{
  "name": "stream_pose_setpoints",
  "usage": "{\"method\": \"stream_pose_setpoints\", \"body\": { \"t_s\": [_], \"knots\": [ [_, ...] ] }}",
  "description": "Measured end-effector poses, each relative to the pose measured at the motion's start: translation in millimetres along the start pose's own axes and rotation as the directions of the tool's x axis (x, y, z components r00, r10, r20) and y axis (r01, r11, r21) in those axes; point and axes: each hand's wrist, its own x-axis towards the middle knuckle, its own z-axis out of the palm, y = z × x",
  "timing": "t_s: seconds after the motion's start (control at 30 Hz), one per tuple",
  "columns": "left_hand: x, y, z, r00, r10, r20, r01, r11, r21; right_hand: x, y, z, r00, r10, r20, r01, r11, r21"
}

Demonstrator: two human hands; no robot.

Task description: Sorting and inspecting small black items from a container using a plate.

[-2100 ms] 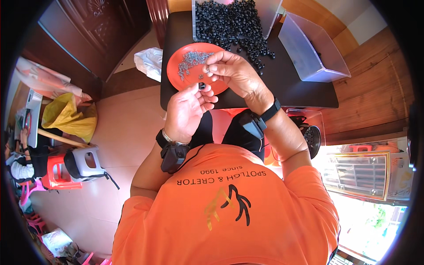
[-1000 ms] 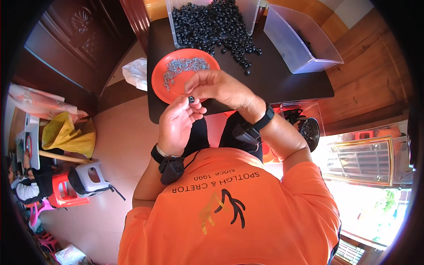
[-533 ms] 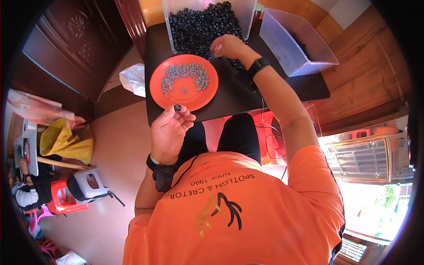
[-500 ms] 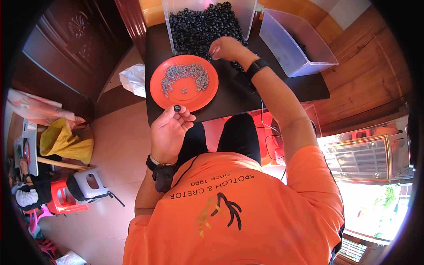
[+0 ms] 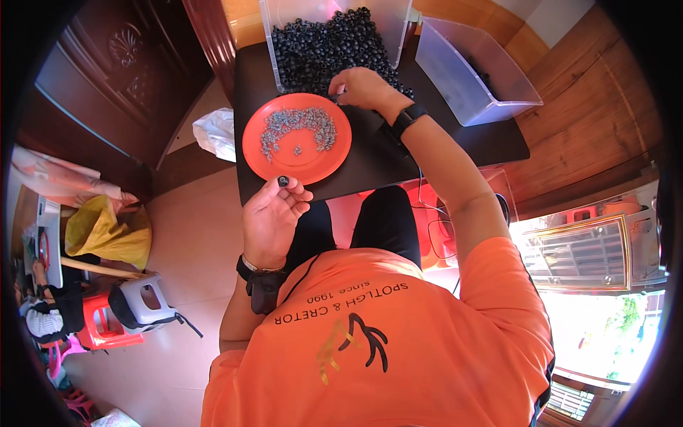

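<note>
Between the thumb and forefinger of my left hand [image 5: 274, 210] is a small black knob-like piece [image 5: 283, 181], its lighter hollow end turned up. Just beyond it lies a round orange plate [image 5: 295, 168], bearing a curved heap of tiny silvery metal pieces [image 5: 302, 122]. My right hand [image 5: 363, 89] hovers by the plate's far right rim, at the near edge of a pile of similar black pieces [image 5: 331, 46]. Its fingers are pinched together, and whatever they hold is too hidden to name. The black pieces spill from a translucent bin [image 5: 269, 43] tipped toward me.
A second translucent bin [image 5: 469, 89] with a few dark pieces stands at the right of the dark table [image 5: 384, 160]. A white plastic bag [image 5: 215, 133] lies by the table's left side. Stools [image 5: 146, 299] and a yellow bag [image 5: 107, 228] are at the left. A cable runs down near my right arm.
My right hand has shifted slightly left and nearer, toward the plate's rim. My left hand keeps the black piece in nearly the same spot. The view has moved a little.
</note>
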Motion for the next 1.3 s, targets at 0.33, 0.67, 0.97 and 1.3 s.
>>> {"method": "stream_pose_setpoints", "body": {
  "t_s": [0.33,0.67,0.97,1.3],
  "knots": [
    [-4,1,1,1.000,0.000,-0.011,0.000,1.000,0.005,-4,17,-2,0.987,0.154,-0.045,-0.150,0.985,0.081],
    [-2,-2,7,1.000,-0.025,-0.016,0.025,0.999,0.020,-6,34,-19,0.964,0.266,-0.007,-0.229,0.841,0.489],
    [-2,-2,7,1.000,-0.028,-0.010,0.028,1.000,0.007,-13,17,-6,0.989,0.141,0.031,-0.138,0.987,-0.081],
    [-3,2,0,1.000,-0.005,-0.016,0.005,1.000,-0.008,16,18,-1,0.998,0.040,-0.048,-0.047,0.987,-0.152]
  ]
}}
